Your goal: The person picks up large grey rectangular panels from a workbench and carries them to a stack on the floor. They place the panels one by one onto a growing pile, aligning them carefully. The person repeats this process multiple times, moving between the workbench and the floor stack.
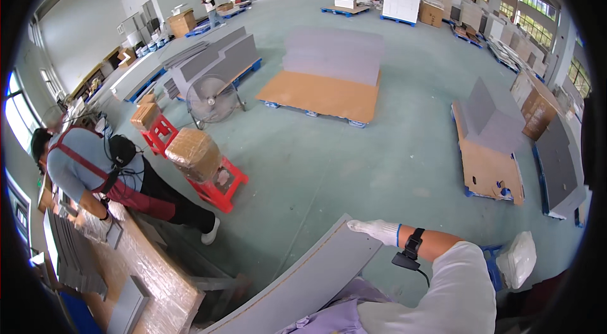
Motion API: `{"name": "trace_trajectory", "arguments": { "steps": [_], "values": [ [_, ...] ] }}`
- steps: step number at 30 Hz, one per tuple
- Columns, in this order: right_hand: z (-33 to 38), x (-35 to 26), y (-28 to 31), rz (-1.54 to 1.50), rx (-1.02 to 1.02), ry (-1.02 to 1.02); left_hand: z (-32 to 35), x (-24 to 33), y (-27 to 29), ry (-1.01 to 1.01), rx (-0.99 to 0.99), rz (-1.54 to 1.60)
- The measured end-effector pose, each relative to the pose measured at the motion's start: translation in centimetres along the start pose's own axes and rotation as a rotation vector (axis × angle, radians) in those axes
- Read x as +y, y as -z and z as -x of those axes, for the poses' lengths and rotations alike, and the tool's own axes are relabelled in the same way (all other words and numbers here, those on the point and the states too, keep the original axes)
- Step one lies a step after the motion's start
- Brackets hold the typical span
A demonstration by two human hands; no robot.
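A long grey panel [297, 277] slants across the lower middle in front of my body, its far end raised to the right. My right hand [377, 231], in a white knit glove with a blue cuff, is closed on the edge of that far end. A black strap with a small box [410, 252] sits around my right wrist. The near end of the panel runs out of the picture at the lower edge. My left hand is not in view.
At left a co-worker [95, 163] bends over a film-covered table [158, 277] with grey panels. Red stools [218, 185] carry wrapped boxes [193, 154] beside a floor fan [212, 101]. Ahead, a brown-topped pallet [316, 93] bears grey panels; another loaded pallet [490, 169] stands right.
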State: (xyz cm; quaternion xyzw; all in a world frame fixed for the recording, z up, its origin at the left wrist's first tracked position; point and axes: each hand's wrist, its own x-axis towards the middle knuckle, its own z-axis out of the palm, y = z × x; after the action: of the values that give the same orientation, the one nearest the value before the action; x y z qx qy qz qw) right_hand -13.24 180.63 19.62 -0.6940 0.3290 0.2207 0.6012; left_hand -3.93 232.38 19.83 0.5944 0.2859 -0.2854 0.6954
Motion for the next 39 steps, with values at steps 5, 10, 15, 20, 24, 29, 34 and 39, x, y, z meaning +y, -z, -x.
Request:
{"name": "trace_trajectory", "arguments": {
  "steps": [5, 10, 15, 20, 24, 29, 34, 39],
  "values": [
    [2.3, 6.3, 11.6, -0.133, 0.252, -0.070, -5.4, 0.9, -11.8, 0.030, -0.180, -0.128],
    [2.3, 11.9, 19.5, -0.415, 0.413, -0.083, -14.4, 1.5, -22.3, -0.119, -0.436, -0.273],
    [1.1, 15.6, 24.2, -0.851, 0.541, 0.014, -19.9, 2.6, -32.1, -0.007, -0.452, -0.269],
    [-0.8, 17.5, 28.9, -0.953, 0.668, -0.001, -25.1, 5.7, -44.7, 0.095, -0.497, -0.377],
    [-4.6, 16.2, 33.3, -1.046, 0.761, -0.034, -31.2, 8.3, -55.3, 0.110, -0.623, -0.446],
    [-8.4, 11.5, 40.2, -1.108, 0.886, -0.019, -37.3, 13.7, -68.9, 0.123, -0.710, -0.565],
    [-11.5, 8.6, 45.2, -1.202, 0.931, -0.037, -40.4, 17.6, -79.5, 0.146, -0.688, -0.677],
    [-16.7, 8.7, 52.1, -1.244, 0.907, 0.018, -43.2, 19.0, -89.0, 0.173, -0.700, -0.684]
  ]
}}
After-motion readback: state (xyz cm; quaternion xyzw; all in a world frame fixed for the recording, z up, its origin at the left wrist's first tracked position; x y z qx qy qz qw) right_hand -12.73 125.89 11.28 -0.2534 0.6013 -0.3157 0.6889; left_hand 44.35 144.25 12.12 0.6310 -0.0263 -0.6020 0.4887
